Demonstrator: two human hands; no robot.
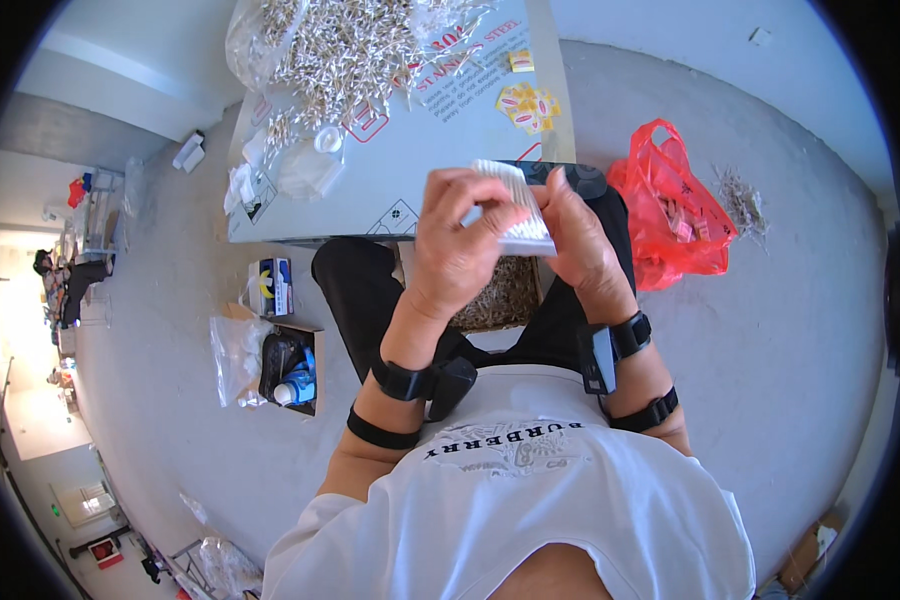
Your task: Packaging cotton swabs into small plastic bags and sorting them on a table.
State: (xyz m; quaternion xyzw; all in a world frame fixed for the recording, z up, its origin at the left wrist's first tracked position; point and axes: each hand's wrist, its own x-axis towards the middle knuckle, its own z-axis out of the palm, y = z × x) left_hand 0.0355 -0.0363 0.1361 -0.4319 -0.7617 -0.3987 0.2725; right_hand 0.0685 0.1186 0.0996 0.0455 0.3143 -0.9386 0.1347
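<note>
Swab bundle (pixel 531 215) sits between 2 hands (pixel 453 245) (pixel 586 250) — heap (pixel 345 60) ahead, red bag (pixel 651 207) right.

Pretty messy table (pixel 450 145) tbh: huge heap of cotton swabs (pixel 345 65) far side, yellow paper slips (pixel 530 108) off right, clear plastic bags (pixel 308 172) near left.

On the floor (pixel 165 320) off the desk's (pixel 400 175) near left corner, blue-and-white box (pixel 279 287) beside open carton (pixel 318 372) with blue bottle (pixel 295 389).

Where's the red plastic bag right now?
Head view, right side: the red plastic bag is on the floor, right of the table, beside a pile of thin sticks.
</note>
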